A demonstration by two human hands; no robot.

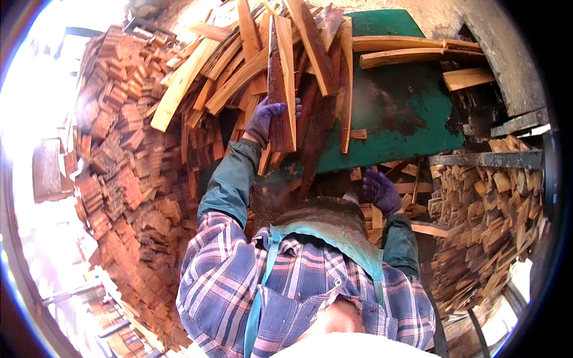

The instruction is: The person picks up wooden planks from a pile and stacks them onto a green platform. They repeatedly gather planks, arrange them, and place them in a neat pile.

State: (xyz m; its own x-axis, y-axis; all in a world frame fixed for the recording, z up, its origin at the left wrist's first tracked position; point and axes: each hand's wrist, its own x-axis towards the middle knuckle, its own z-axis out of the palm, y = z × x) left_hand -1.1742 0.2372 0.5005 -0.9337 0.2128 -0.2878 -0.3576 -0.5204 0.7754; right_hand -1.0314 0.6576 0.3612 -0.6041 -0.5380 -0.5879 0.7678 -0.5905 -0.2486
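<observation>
So your left hand [261, 122], in a purple glove, is closed around a long wood strip [283, 83], the one with a dark, bark-like face on one side and a pale face on the other. You've got it near the lower end: your palm's on its left, fingertips show past its right edge, and most of the length sticks out beyond your grip, away from you. A heap of rough strips [230, 74] fans out just beside and behind it, on a green tabletop [439, 119] with dark stains.

Your right hand [382, 191], same purple glove, is apart from that strip, down by the table's near edge and close to your dirty apron [322, 218]. Its fingers look bent, but I can't tell if they're on anything. A small wood block [358, 134] lies on the green top, beyond that hand. Cut wood is stacked left [119, 179] and right [471, 221] of you.
</observation>
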